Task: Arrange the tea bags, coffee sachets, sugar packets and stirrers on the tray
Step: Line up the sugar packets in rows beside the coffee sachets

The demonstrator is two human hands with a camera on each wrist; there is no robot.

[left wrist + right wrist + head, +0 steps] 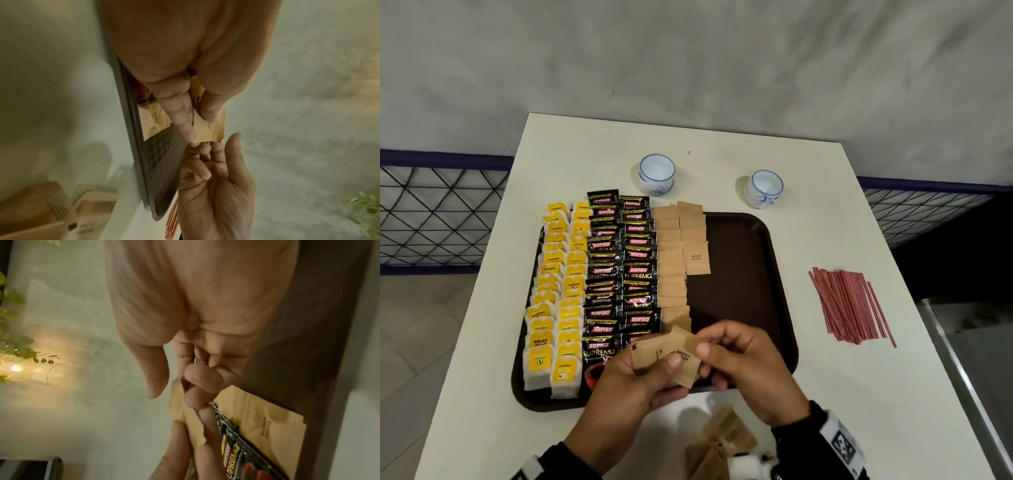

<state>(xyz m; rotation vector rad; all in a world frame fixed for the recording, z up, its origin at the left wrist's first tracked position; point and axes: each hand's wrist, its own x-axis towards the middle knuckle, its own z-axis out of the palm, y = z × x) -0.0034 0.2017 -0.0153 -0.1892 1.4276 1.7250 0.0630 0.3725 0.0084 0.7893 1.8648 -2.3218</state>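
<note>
Two hands over dark brown plastic tray [763, 246]: my left hand [633, 380] grips fanned brown paper sugar packets [671, 356], right hand [743, 363] pinches their edge w/ thumb & fingers.

The black coffee sachets [621, 270] on the tray carry "KOPIKO" in white on a red band; several also read "SUPREMO" in gold. One sugar packet [695, 257] lying on the tray reads "BROWN SUGAR". The held sugar packets [671, 356] also read "BROWN SUGAR". One yellow tea bag tag [540, 341] reads "RELAX". Print on the other tags is too small to read.
</note>
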